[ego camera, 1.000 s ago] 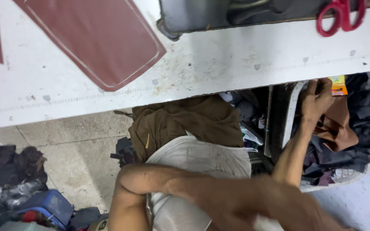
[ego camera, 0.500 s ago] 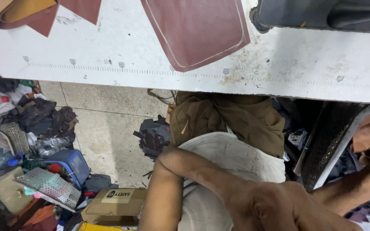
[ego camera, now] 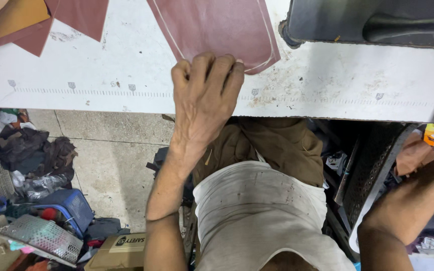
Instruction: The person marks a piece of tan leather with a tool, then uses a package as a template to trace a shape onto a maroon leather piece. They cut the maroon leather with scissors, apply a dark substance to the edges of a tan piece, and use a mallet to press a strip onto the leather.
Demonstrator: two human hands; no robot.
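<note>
A: In the head view, what is the left hand (ego camera: 204, 98) doing?

B: It lies palm down at the near edge of the white table (ego camera: 76, 75), fingers curled, fingertips pressing the lower edge of a maroon leather piece (ego camera: 212, 25). It pins the piece rather than gripping it.

A: How does that piece look?

B: Flat, smooth, dark reddish brown, with a rounded corner and a pale line of stitching following its edge. It lies just left of the dark sewing machine base (ego camera: 367, 22).

A: And the right hand?

B: Only the right forearm (ego camera: 413, 200) shows, below and to the right of the leather piece; the hand is out of frame.

A: Anything else?

B: More maroon and tan leather pieces (ego camera: 31, 20) lie far left of it.
</note>
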